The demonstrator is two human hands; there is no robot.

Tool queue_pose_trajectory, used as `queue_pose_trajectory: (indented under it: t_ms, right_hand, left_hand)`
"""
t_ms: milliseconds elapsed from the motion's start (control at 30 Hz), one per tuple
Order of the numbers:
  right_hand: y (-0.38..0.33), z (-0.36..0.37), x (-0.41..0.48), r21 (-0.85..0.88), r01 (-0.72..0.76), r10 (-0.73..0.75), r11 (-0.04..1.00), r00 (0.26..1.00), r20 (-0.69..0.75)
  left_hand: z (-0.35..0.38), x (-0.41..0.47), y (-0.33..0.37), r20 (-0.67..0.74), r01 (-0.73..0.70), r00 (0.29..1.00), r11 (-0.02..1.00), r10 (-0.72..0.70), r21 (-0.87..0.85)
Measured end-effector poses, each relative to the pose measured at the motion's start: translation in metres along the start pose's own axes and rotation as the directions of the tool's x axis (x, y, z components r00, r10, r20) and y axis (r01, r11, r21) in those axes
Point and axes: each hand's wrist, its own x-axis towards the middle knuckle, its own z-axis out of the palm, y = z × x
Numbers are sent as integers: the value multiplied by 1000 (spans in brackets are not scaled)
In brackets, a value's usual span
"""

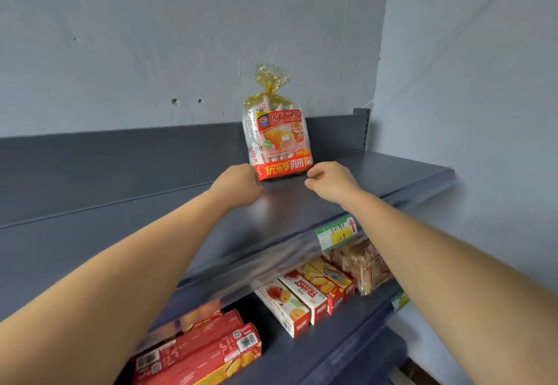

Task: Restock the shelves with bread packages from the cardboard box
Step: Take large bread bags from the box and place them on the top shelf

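So right now the bread package [276,140] is standing upright on the top shelf [377,179], toward the far right end, with its back close to the shelf's dark rear panel. It's a clear bag with a red and orange label, tied off at the top with a gold crinkly tuft.

Both arms are stretched out to it. The left hand [238,183] is on the bottom left corner of the package, fingers curled round it, so it's holding that corner. The right hand [330,182] sits at the bottom right corner with its fingers curled in narrow and the thumb tip right at the edge. Honestly I can't tell whether it's actually pinching the bag or just touching it.

On the lower shelf [347,333] there are red boxes [205,345] lying near left, then white and red boxes [290,306] side by side, a yellow box [329,279] just beside those, and a clear bag of brownish snacks [359,260] at the far right. A green and yellow price tag [336,233] hangs on the top shelf's front edge, just above that bag. Behind everything is a blue-grey wall [151,37].
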Motion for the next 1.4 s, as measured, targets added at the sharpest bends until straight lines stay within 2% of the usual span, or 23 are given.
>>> queue_pose_trajectory:
  t_ms: [233, 433, 600, 833, 1000, 1167, 1400]
  right_hand:
    - [-10, -22, -79, -85, -98, 88, 992, 990, -107]
    - [1, -41, -145, -130, -169, 145, 977, 974, -177]
    - [11, -42, -213, -166, -220, 193, 961, 967, -167]
    - [17, -33, -315, -203, -295, 268, 934, 952, -149]
    - [17, -17, -386, -209, -333, 301, 920, 938, -172]
    - [17, 6, -464, -195, -433, 399, 880, 897, -188]
    - [21, 25, -574, -203, -516, 489, 832, 856, -171]
  left_hand:
    - [-9, -52, 13, 46, -224, 974, 972, 221, 71]
    - [-9, -103, 40, -41, -328, 944, 945, 327, -1]
    - [10, -163, 54, -44, -381, 923, 924, 383, 33]
    - [44, -244, 46, 56, -416, 909, 907, 414, 55]
    - [55, -298, 27, 110, -455, 885, 891, 453, -10]
    - [72, -363, 8, 219, -474, 850, 877, 479, -80]
    - [100, -457, -4, 294, -497, 799, 852, 524, -166]
